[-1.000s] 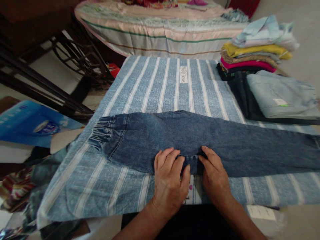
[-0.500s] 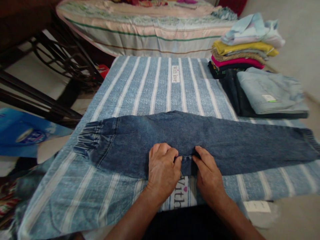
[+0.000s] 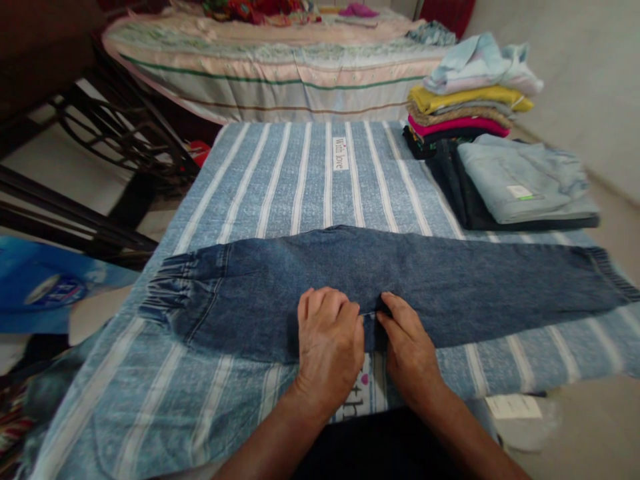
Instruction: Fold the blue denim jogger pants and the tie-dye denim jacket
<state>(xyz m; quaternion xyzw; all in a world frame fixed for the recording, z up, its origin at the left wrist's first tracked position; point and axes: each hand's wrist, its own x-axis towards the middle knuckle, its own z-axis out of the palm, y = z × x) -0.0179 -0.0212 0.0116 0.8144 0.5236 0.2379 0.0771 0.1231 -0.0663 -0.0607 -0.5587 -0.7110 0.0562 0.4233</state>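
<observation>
"Across the middle of the frame, what is that long dark shape?"

"Blue denim trousers (image 3: pixel 280 280), laid flat and sideways on a striped cloth (image 3: pixel 280 170). The waistband (image 3: pixel 170 283), at the left end, is gathered into tight puckers; the leg narrows toward a ribbed-looking cuff (image 3: pixel 617 277) at the far right."

"And the hands?"

"Both touch the denim, just below the centre. The left hand (image 3: pixel 331 340) is half curled, knuckles up, its fingers bunched together. The right hand (image 3: pixel 411 350) is partly closed, thumb and forefinger near each other at a short, pale-stitched seam (image 3: pixel 369 313) that runs between the two hands. Whether either one really pinches the fabric, I can't tell; the fingertips are partly hidden."

"What's the cloth like?"

"Mottled grey-blue, with whitish bands and a printed label patch (image 3: pixel 340 153) above the trousers."

"Anything at the upper right?"

"A layered stack of folded clothes (image 3: pixel 460 110), mustard and magenta among them, with a crumpled pale piece on top. Just beside it, faded light-blue denim (image 3: pixel 525 177) is folded into a soft block over darker fabric (image 3: pixel 470 193)."
</observation>
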